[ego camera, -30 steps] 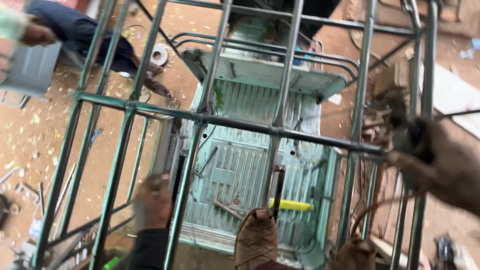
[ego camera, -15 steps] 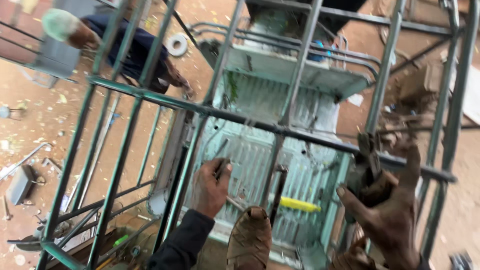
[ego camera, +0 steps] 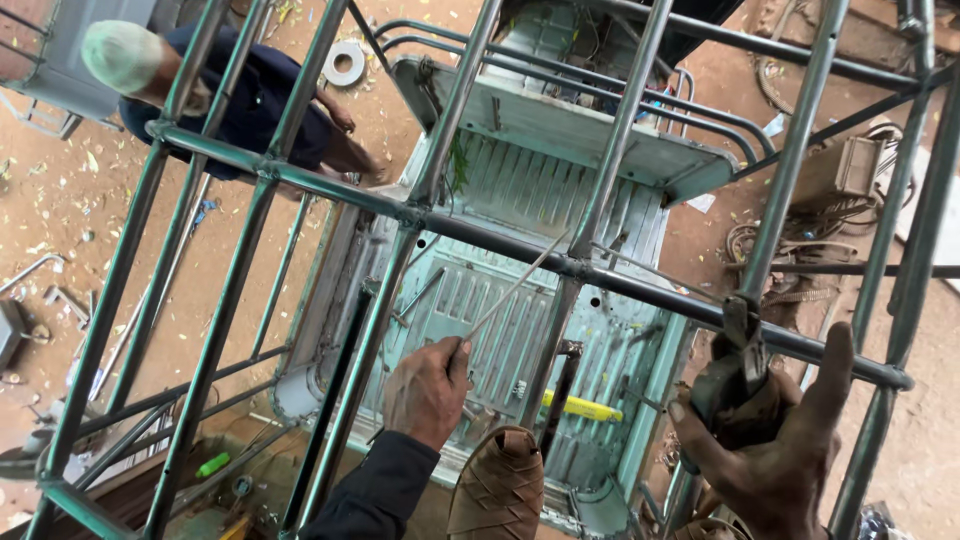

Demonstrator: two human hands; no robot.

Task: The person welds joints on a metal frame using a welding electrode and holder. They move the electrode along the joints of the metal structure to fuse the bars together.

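While left hand [ego camera: 428, 390] pinches rod [ego camera: 515, 288], right hand [ego camera: 785, 455] clasps clamp [ego camera: 738, 365].

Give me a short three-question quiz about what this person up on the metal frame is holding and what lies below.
1. True or false: the left hand pinches a thin metal rod whose tip meets the frame's cross tube.
2. What does the right hand grip?
A. a yellow tool
B. a dark clamp-like holder at the tube
C. a metal ring
3. What colour is the tool on the ribbed floor below?

Key
1. True.
2. B.
3. Yellow.
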